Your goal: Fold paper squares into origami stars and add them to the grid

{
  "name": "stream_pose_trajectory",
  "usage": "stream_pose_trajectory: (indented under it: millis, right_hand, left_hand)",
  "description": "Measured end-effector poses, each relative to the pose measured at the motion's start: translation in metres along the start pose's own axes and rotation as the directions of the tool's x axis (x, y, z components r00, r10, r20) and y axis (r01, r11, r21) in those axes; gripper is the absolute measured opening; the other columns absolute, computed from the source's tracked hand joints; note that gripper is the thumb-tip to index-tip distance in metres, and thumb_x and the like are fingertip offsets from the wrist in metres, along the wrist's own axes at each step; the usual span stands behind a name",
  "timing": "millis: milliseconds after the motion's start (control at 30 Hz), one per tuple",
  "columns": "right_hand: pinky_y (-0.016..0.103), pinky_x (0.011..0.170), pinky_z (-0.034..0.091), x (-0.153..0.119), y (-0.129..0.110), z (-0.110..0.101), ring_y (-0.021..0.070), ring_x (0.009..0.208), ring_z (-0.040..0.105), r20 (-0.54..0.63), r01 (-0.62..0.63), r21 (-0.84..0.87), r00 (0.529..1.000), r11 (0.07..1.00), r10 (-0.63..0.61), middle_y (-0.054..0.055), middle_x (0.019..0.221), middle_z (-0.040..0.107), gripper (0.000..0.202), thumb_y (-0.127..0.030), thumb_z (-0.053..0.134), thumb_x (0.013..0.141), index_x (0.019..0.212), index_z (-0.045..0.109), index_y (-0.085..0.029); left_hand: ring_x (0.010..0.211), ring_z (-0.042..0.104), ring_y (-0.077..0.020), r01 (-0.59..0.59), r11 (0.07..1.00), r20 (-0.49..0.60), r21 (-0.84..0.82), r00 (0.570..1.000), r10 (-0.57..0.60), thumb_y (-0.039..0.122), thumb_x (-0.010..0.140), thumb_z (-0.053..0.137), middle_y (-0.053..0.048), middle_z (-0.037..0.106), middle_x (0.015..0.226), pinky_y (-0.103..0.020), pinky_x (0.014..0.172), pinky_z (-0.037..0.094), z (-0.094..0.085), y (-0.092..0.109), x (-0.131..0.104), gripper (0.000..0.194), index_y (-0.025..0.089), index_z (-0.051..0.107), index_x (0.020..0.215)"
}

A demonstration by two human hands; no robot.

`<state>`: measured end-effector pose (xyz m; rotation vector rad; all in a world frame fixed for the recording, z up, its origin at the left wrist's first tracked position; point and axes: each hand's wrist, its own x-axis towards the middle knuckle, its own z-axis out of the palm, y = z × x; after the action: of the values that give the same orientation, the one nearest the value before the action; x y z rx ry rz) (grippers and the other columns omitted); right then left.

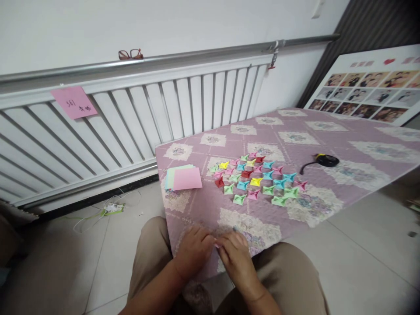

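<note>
My left hand (195, 248) and right hand (235, 251) meet just above the near end of the tablecloth (205, 208), the fingers of both pinched on a small pink paper (217, 244); it sits to the right of my left fingertips and to the left of my right ones, squarely between them, so I can call neither hand the nearer. My fingers cover most of it, and I cannot tell which way its long axis runs; only a sliver shows, on the side of my right thumb. Farther off and to the left lies the stack of paper sheets (187, 179), a pink one on top with green and blue edges showing at its left, and my left hand is the nearer to that. Farther off and to the right, closer to my right hand, spread the folded paper pieces (256, 182) in loose slanting rows of green, pink, blue, yellow and red, well apart from my fingers. Beyond them to the right is a coiled black cable (328, 161), and past the far left edge of the cloth stands the white radiator (185, 105)
</note>
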<state>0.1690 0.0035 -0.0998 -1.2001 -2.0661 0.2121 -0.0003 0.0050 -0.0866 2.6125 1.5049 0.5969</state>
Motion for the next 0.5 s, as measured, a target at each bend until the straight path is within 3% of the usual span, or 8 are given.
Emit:
stream_pose_trajectory:
  millis: [200, 500]
  right_hand:
    - [0.039, 0.092, 0.035, -0.006, -0.002, 0.007, 0.0172, 0.081, 0.056, 0.068, 0.042, -0.050, 0.997, 0.998, -0.039, 0.000, 0.080, 0.063, 0.018, -0.014, 0.049, 0.086, 0.083, 0.063, -0.025]
    - [0.038, 0.089, 0.037, -0.010, 0.001, 0.005, 0.0171, 0.079, 0.056, 0.125, 0.054, 0.015, 0.991, 0.998, -0.055, 0.000, 0.078, 0.062, 0.013, -0.018, 0.054, 0.086, 0.083, 0.063, -0.026]
  left_hand:
    - [0.074, 0.052, -0.0179, -0.109, 0.985, -0.087, 0.131, 0.989, 0.121, 0.024, 0.094, 0.046, -0.002, 0.059, 0.076, -0.033, 0.069, 0.036, 0.008, -0.006, -0.013, 0.020, 0.022, 0.058, 0.078]
    - [0.076, 0.051, -0.0181, -0.028, 0.992, -0.017, 0.123, 0.999, 0.030, 0.025, 0.095, 0.044, -0.002, 0.059, 0.077, -0.034, 0.071, 0.036, 0.005, 0.001, -0.024, 0.025, 0.022, 0.059, 0.075]
